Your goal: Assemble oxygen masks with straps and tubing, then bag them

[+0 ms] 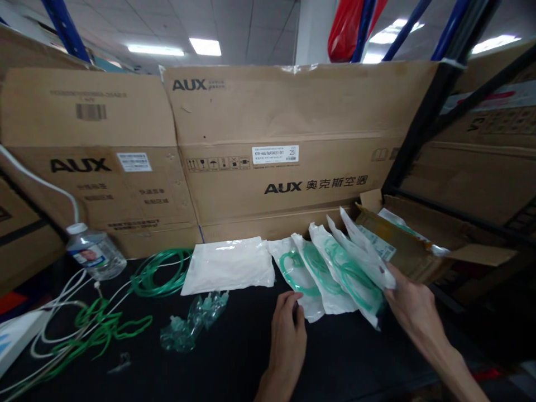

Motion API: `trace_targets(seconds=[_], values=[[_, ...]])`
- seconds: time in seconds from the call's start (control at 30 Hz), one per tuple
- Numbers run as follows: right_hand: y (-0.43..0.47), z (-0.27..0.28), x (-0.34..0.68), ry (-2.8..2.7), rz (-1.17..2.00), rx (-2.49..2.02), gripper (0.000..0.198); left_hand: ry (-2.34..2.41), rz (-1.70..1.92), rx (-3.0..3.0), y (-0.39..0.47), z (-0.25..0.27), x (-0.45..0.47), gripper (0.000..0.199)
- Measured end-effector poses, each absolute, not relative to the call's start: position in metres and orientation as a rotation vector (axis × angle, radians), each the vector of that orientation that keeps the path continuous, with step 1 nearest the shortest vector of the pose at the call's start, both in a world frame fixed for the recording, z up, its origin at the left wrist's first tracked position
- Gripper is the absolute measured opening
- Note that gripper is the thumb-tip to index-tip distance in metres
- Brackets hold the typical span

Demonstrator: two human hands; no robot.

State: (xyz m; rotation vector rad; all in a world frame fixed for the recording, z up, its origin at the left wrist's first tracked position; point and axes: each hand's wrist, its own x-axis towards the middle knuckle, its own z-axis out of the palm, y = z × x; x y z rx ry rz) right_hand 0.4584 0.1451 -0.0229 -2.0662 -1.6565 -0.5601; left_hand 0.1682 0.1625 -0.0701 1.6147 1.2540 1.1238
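A row of clear-and-white plastic packets (307,279) with green tubing inside leans in a fanned line on the black table. My right hand (412,304) pinches the edge of the rightmost packet (371,251), which stands tilted up against the others. At the left end of the row, my left hand (288,326) rests with its fingers loosely bent and thumb apart, its fingertips at the lower edge of the first packet. Nothing shows in its grasp. Left of the row lies a flat white packet (230,265). Clear green plastic pieces (195,321) lie in front of it.
A coil of green tubing (161,273), a clear plastic bottle (96,254), tangled green ties (100,324) and white cables (46,329) occupy the left side. Large cardboard panels (234,195) stand behind. An open cardboard box (419,245) sits at the right beside a dark rack post (422,123).
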Motion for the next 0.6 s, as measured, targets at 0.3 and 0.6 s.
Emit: trace_targets(seconds=[0.3, 0.6], values=[[0.145, -0.038, 0.437, -1.673, -0.587, -1.915, 0.049, 1.287, 1.109, 1.745, 0.162, -0.014, 0.177, 0.032], [0.127, -0.073, 0.443, -1.779, -0.566, -1.804, 0.050, 1.190, 0.813, 1.665, 0.226, 0.001, 0.241, 0.025]])
